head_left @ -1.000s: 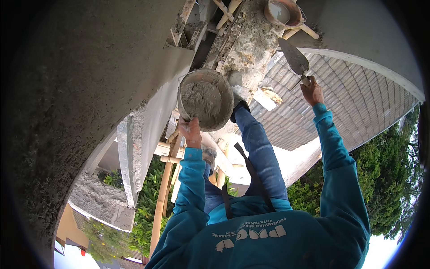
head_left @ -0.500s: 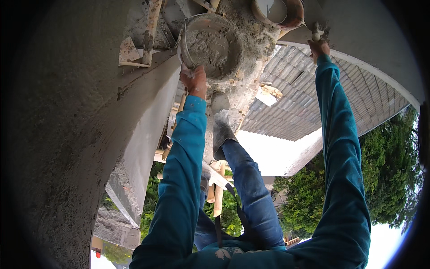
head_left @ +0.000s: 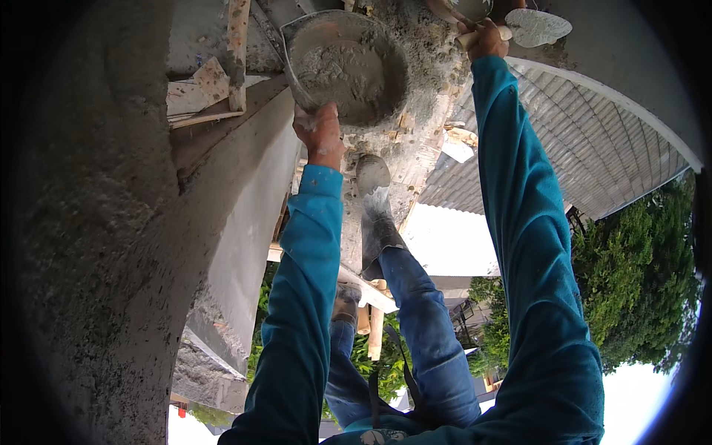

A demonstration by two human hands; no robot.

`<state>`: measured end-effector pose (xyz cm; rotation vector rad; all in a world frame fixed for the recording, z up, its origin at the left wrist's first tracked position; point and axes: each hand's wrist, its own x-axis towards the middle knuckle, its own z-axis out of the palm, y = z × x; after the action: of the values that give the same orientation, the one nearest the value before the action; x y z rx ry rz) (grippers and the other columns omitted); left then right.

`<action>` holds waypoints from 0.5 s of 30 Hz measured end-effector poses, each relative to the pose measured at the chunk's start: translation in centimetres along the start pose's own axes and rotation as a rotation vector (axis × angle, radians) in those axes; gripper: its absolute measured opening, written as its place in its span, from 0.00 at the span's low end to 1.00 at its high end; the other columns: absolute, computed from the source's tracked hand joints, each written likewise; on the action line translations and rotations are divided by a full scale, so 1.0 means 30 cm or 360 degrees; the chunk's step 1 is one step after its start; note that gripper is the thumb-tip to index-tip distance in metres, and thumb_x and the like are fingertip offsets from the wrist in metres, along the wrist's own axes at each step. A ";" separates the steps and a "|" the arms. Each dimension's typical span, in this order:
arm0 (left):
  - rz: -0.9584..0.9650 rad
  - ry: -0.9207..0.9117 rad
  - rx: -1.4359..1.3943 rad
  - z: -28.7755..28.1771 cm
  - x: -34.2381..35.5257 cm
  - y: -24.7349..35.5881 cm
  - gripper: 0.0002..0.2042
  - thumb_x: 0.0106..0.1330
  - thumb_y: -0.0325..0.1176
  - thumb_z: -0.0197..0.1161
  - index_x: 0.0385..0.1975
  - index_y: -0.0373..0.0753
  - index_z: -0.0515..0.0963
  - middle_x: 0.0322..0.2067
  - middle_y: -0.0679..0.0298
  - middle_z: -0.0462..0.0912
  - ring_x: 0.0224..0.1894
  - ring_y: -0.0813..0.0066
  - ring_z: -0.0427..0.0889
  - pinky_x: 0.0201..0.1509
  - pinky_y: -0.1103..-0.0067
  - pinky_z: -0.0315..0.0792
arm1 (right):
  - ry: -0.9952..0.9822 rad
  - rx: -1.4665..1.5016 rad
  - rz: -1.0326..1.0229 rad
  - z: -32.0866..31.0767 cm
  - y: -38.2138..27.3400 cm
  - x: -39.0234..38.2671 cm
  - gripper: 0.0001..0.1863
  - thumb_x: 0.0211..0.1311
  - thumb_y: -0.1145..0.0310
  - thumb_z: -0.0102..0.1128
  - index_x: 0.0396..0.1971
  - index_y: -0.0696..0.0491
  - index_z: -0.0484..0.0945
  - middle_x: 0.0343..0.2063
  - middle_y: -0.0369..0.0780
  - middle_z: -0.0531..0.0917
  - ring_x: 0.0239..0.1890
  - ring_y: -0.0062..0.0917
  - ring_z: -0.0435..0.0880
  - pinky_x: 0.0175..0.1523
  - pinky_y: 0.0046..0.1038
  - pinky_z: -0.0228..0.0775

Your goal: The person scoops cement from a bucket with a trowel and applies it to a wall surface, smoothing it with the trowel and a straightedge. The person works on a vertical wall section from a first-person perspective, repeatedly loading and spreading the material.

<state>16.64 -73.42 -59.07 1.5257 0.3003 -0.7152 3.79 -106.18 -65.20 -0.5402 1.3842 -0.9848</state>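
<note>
**Two hands, two firm grips: trowel (head_left: 541,27) newly turned, mortar bucket (head_left: 398,70) held by the rim**

Left hand (head_left: 319,133): curled over the near rim of the mortar bucket, between six and seven o'clock on its circle. Wet grey mortar (head_left: 345,70) inside; bucket toward twelve o'clock in view, just beyond a grey boot (head_left: 380,222) on splattered planking (head_left: 415,141). Right hand (head_left: 487,38): closed around the trowel's handle, toward one o'clock, just beside a reddish second bucket (head_left: 507,4), cut off by the upper edge; contact there not determinable.

Changed within the last half second: right hand shifted inward from beside the grey wall (head_left: 630,81); blade now toward three o'clock from the fist, broad face in sight. Left grip unchanged. Implication, by judgement: trowel probably off the wall, nearer the second bucket than the mortar, with no thick load evident on the visible face.
</note>
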 end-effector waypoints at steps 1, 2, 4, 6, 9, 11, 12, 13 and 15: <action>0.0046 0.0015 0.0001 0.001 0.001 -0.002 0.35 0.51 0.16 0.59 0.64 0.34 0.63 0.52 0.60 0.76 0.44 0.72 0.76 0.48 0.79 0.69 | -0.0029 0.0023 -0.0053 0.002 0.020 -0.024 0.24 0.65 0.68 0.55 0.50 0.66 0.55 0.38 0.56 0.79 0.31 0.45 0.84 0.32 0.42 0.84; 0.0015 0.0015 0.0008 0.005 0.006 -0.003 0.35 0.51 0.16 0.59 0.64 0.34 0.63 0.51 0.60 0.76 0.44 0.72 0.76 0.48 0.79 0.69 | -0.0024 0.0018 -0.0084 0.002 0.034 -0.047 0.23 0.65 0.68 0.54 0.49 0.66 0.54 0.37 0.55 0.80 0.29 0.44 0.84 0.31 0.41 0.84; -0.0032 0.0066 0.0088 0.019 0.013 -0.006 0.36 0.49 0.15 0.59 0.64 0.33 0.63 0.51 0.59 0.76 0.45 0.71 0.76 0.47 0.80 0.69 | 0.0072 -0.0023 -0.0176 -0.006 0.080 -0.120 0.21 0.65 0.66 0.53 0.49 0.61 0.57 0.31 0.53 0.81 0.24 0.40 0.82 0.28 0.38 0.81; -0.0034 0.0159 0.0238 0.029 0.017 -0.012 0.36 0.48 0.15 0.60 0.64 0.33 0.63 0.52 0.59 0.76 0.45 0.71 0.76 0.47 0.81 0.69 | 0.0032 0.0154 -0.0006 -0.048 0.108 -0.219 0.19 0.61 0.75 0.54 0.48 0.55 0.58 0.38 0.49 0.74 0.30 0.39 0.83 0.21 0.36 0.83; 0.0030 0.0104 0.0137 0.038 0.027 -0.031 0.35 0.48 0.16 0.61 0.63 0.33 0.65 0.52 0.58 0.76 0.46 0.71 0.76 0.47 0.80 0.69 | 0.0000 0.0189 0.0007 -0.088 0.126 -0.368 0.15 0.63 0.74 0.55 0.46 0.54 0.60 0.43 0.48 0.73 0.34 0.38 0.83 0.23 0.36 0.83; 0.0116 0.0072 0.0029 0.044 0.031 -0.051 0.35 0.46 0.15 0.61 0.62 0.32 0.66 0.51 0.58 0.77 0.46 0.71 0.76 0.48 0.78 0.70 | -0.0050 0.0037 0.0102 -0.123 0.103 -0.448 0.15 0.63 0.73 0.57 0.45 0.54 0.63 0.39 0.46 0.77 0.33 0.35 0.82 0.30 0.36 0.83; 0.0092 0.0111 -0.0008 0.049 0.033 -0.060 0.36 0.46 0.15 0.61 0.62 0.32 0.66 0.51 0.58 0.77 0.47 0.70 0.76 0.49 0.77 0.71 | -0.0097 -0.0057 0.0137 -0.142 0.087 -0.480 0.15 0.63 0.72 0.58 0.45 0.54 0.64 0.37 0.44 0.79 0.32 0.34 0.82 0.33 0.36 0.83; 0.0137 0.0109 0.0163 0.056 0.032 -0.068 0.34 0.47 0.14 0.60 0.61 0.32 0.67 0.51 0.58 0.77 0.46 0.71 0.76 0.47 0.77 0.72 | -0.0089 -0.0358 0.0178 -0.176 0.054 -0.505 0.16 0.62 0.71 0.59 0.46 0.54 0.64 0.37 0.45 0.79 0.34 0.36 0.83 0.32 0.37 0.82; 0.0184 0.0191 0.0515 0.074 0.028 -0.074 0.31 0.51 0.14 0.57 0.60 0.33 0.68 0.51 0.58 0.77 0.44 0.72 0.76 0.44 0.76 0.73 | -0.0123 -0.0986 0.0234 -0.254 -0.039 -0.525 0.19 0.61 0.69 0.61 0.48 0.54 0.65 0.37 0.46 0.79 0.37 0.39 0.84 0.31 0.39 0.81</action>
<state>15.42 -75.54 -61.21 1.8822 0.1898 -0.6016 -2.28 -92.08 -56.69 -0.9066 1.6306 -0.3967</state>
